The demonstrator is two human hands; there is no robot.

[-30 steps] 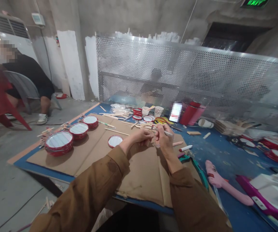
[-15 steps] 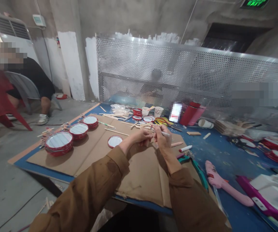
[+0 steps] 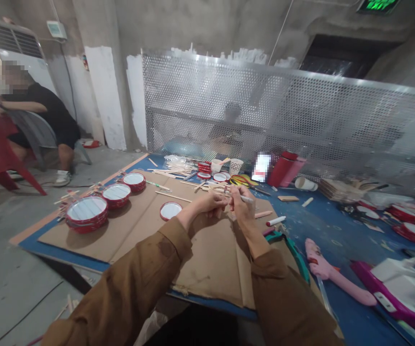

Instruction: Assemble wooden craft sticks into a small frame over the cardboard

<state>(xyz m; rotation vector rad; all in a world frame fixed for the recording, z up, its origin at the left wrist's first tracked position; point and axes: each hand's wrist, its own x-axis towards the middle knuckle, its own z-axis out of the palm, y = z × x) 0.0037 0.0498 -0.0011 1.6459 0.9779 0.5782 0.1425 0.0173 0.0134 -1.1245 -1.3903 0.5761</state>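
Above the cardboard sheet [image 3: 207, 269], my two hands meet fingertip to fingertip. My left hand [image 3: 210, 205] is closed in a pinch; a small, thin, pale piece shows at its fingertips, too small to name. In my right hand [image 3: 242, 205] a white pen [image 3: 247, 199] is gripped, its rear end sticking out to the right and its tip hidden by the fingers. Left of my left hand a small round red-rimmed piece with a white face [image 3: 170, 210] lies flat on the cardboard. Thin wooden sticks [image 3: 173, 196] lie just beyond the hands.
Red-rimmed round stacks [image 3: 87, 214] stand along the left edge. A white marker with a red cap [image 3: 275, 221], a pink glue gun [image 3: 323, 266] and a purple power strip [image 3: 384, 295] lie right. Paper cups [image 3: 235, 166], a lit phone [image 3: 261, 167] and a red bottle [image 3: 282, 169] stand behind.
My hands keep nearly the same pose, still together. The view has shifted very slightly. At the far left, a seated person's arm has come forward over a chair back.
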